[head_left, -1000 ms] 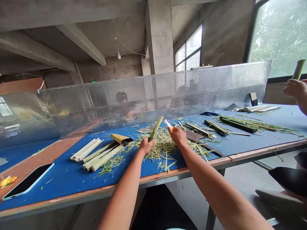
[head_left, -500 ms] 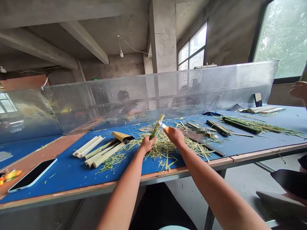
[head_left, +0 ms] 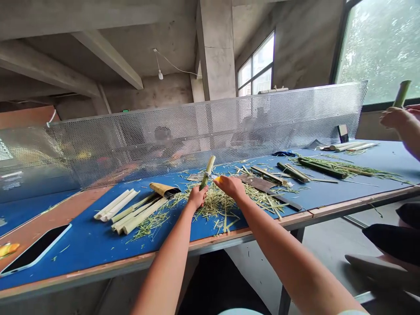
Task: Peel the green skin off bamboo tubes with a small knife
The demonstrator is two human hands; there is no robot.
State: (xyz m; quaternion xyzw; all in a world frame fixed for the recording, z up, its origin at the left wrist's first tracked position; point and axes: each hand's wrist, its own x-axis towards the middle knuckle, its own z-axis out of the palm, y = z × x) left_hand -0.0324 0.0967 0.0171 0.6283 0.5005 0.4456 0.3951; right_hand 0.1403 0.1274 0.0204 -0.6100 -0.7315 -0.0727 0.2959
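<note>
My left hand (head_left: 197, 196) is closed round the lower end of a green stalk (head_left: 207, 170), which stands tilted up and to the right above the blue table (head_left: 92, 240). My right hand (head_left: 230, 185) is closed on a small yellow-handled peeler, its blade end against the stalk's middle. Below both hands lies a heap of thin green peelings (head_left: 223, 203). Left of the hands rest several pale peeled stalks (head_left: 129, 211) and a curled brown husk (head_left: 164, 189).
A dark cleaver (head_left: 265, 189) and unpeeled green stalks (head_left: 295, 173) lie to the right. A phone (head_left: 33, 250) sits at the near left. A perforated metal screen (head_left: 210, 127) runs along the table's back. Another person's hand (head_left: 398, 118) holds a stalk at far right.
My right hand has slid the peeler down the stalk toward my left hand. The stalk stays tilted in my left hand. The other person's hand at right has shifted.
</note>
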